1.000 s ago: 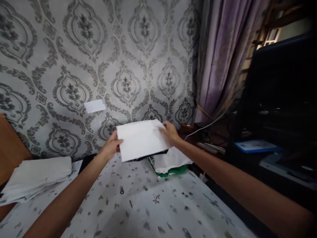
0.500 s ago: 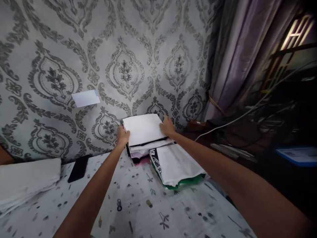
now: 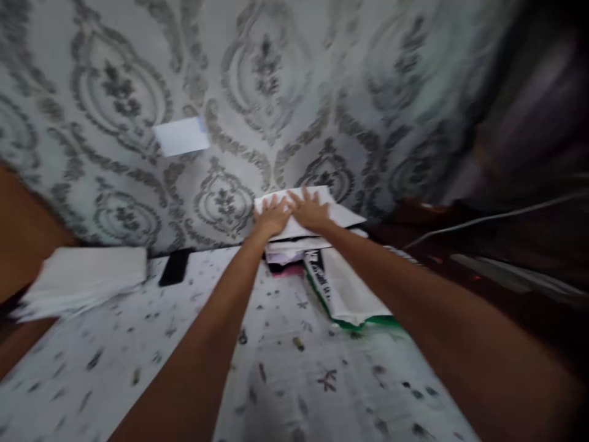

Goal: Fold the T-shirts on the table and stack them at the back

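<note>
Both my hands lie flat on a white folded cloth point(image 3: 340, 215) at the top of a stack against the wall. My left hand point(image 3: 273, 216) rests on its left part with fingers spread. Right beside it, my right hand point(image 3: 309, 209) presses down with its fingers apart too. Under the top piece are more folded cloths point(image 3: 285, 253), with white, lilac, black and pink edges showing. In front of the stack, partly behind my right forearm, lies a white folded piece point(image 3: 343, 288) with a black printed band and a green layer beneath.
On the left is another pile of white folded cloth point(image 3: 96, 270), with a black phone point(image 3: 175, 267) beside it. A patterned sheet point(image 3: 285, 368) covers the surface. A white paper point(image 3: 181, 136) is on the patterned wall. A pale cable point(image 3: 497, 216) crosses the dark right side.
My hands have let go of the top cloth's side edges and moved inward, now lying flat on top of it. The view has shifted, so the scene sits further right.
</note>
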`<state>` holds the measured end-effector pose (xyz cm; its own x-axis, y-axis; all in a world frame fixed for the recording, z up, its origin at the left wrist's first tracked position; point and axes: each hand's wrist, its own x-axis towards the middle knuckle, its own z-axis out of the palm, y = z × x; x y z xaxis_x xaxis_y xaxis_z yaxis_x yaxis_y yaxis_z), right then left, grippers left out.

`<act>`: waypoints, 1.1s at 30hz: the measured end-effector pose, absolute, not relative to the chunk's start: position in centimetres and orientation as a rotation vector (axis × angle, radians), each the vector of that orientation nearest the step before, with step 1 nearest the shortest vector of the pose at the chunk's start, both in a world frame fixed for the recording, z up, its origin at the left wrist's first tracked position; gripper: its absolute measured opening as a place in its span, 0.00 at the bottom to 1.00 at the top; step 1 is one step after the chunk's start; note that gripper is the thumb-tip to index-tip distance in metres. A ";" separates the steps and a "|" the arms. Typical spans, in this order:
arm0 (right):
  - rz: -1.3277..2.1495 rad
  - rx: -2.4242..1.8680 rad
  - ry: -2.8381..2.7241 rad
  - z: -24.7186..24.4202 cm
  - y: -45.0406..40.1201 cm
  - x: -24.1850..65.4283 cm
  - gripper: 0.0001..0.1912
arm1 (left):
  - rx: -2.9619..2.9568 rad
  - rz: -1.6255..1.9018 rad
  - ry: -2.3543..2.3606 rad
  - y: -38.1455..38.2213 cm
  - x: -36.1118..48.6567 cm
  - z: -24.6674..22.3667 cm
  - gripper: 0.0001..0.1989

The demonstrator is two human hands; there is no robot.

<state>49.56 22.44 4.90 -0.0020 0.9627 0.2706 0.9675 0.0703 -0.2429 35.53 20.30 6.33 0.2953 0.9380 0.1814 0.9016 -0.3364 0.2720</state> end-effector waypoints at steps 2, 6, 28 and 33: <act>0.009 -1.898 -1.963 5.1 22.2 49.4 0.34 | 2.440 0.465 1.677 18.4 34.5 6.4 0.30; -0.005 -1.813 -1.904 5.7 22.2 48.3 0.33 | 2.573 0.431 1.564 13.2 29.2 4.7 0.28; -0.015 -1.309 -2.271 0.9 3.6 40.1 0.19 | 2.182 0.170 2.544 6.5 -13.8 3.6 0.11; 0.273 -1.213 -2.293 -1.0 -3.6 38.0 0.19 | 2.090 0.414 2.674 6.5 -12.1 9.1 0.13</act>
